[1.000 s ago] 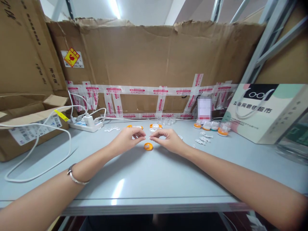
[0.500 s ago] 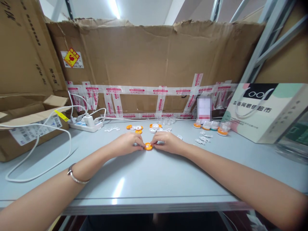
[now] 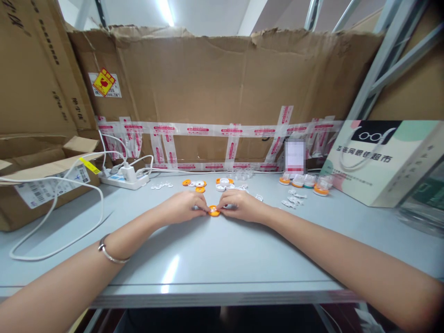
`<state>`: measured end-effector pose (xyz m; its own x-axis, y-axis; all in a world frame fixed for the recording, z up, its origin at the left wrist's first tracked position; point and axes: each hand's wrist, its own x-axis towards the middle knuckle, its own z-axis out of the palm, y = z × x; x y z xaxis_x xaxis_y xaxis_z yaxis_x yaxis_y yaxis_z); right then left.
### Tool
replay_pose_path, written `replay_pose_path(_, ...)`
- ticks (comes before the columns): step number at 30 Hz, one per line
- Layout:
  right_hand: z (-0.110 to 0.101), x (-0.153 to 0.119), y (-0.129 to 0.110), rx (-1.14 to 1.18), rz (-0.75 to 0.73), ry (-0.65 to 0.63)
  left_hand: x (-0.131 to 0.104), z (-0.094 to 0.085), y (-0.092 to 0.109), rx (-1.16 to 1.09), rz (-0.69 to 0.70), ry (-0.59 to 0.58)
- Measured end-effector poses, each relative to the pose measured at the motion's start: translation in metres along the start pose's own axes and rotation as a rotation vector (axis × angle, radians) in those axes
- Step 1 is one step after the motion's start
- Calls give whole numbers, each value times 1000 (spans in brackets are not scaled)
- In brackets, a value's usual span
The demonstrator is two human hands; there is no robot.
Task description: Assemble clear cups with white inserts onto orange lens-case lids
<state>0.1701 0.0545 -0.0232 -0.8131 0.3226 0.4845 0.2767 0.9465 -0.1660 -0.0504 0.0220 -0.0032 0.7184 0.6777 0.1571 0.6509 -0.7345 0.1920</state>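
- At table [image 3: 194, 259] centre, your orange disc [image 3: 214, 214] lies flat, a whitish piece [image 3: 213, 209] inside.
- At its nine o'clock, your left hand [image 3: 184, 206] touches it, fingers narrowed.
- At three, your right hand [image 3: 244, 205] likewise; whether either grips cannot be told.

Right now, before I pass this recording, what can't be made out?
All in the head view:
Orange disc: side edges partly hidden by the left hand and right hand.
Small pale piece on it: too small to tell its shape or whether it is held.
Pale upright panel: pixelated, unreadable.
Open carton: cut off by the left edge.
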Motion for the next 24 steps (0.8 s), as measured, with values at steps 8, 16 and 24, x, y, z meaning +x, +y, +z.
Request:
replay_pose_path(8,-3,0,-2,54,67,-38,0,1,-1,4,-2,15)
replay_pose_path(16,-12,5,-15,153,173,85,0,3,-1,-17,37,83)
replay_pose_path(24,49,-33,-77,1109,362,-17,-2,-9,0,-22,-66,275)
